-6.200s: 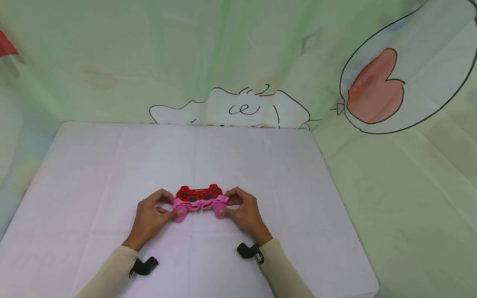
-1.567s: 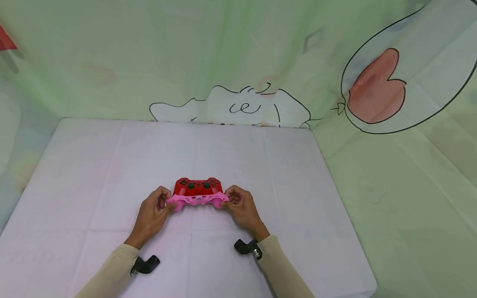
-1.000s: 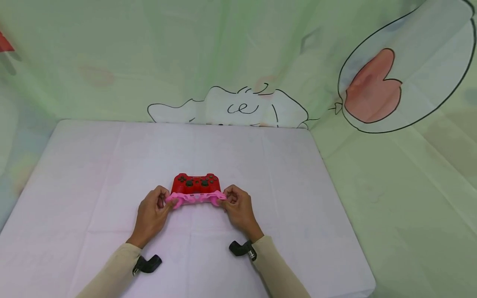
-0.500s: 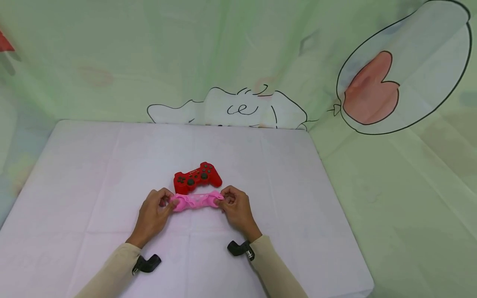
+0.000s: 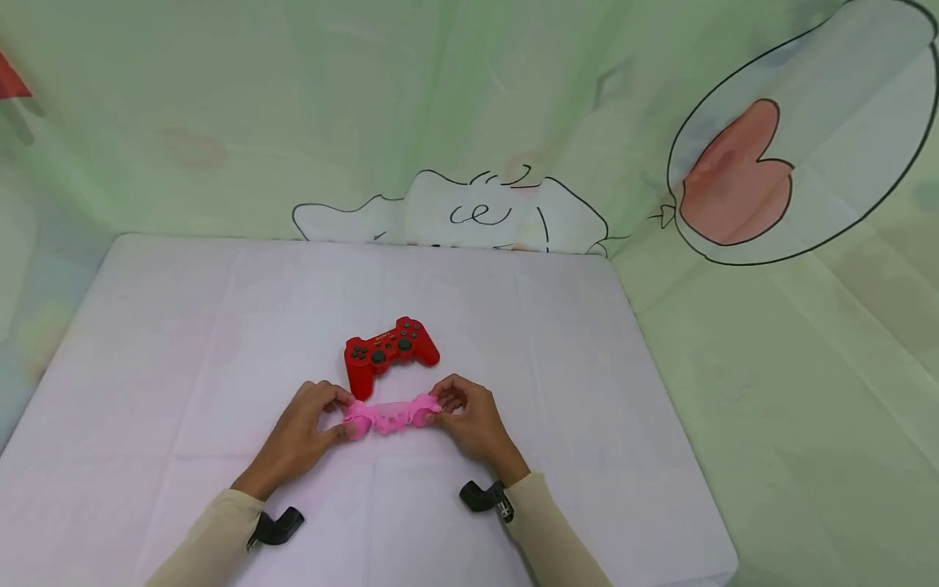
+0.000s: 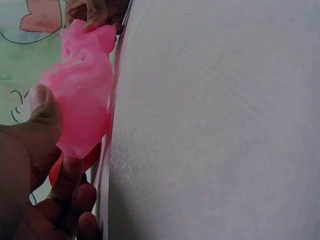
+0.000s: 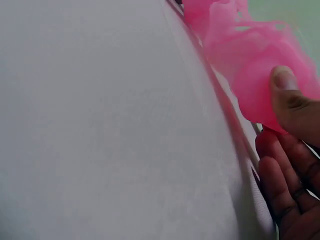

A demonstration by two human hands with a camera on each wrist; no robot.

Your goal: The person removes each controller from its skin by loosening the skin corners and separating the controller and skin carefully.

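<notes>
A pink silicone controller cover (image 5: 392, 416) is stretched between my two hands, low over the table. My left hand (image 5: 302, 428) pinches its left end between thumb and fingers; in the left wrist view the thumb lies across the soft pink cover (image 6: 80, 110). The right hand (image 5: 475, 420) pinches the other end, its thumb on the rounded grip part of the cover (image 7: 255, 85) in the right wrist view. Just beyond the cover a red game controller (image 5: 389, 350) lies tilted on the table, buttons up, with its left grip reaching close to the cover and my left fingertips.
The white cloth-covered table (image 5: 557, 367) extends around the hands on all sides. Behind it hangs a green printed curtain (image 5: 330, 98) with cartoon drawings. A black wrist camera (image 5: 277, 526) sits on each cuff.
The pink cover has come off the red controller, which slid away from me and turned askew on the table. Both hands keep hold of the cover, now turned over and drawn slightly nearer.
</notes>
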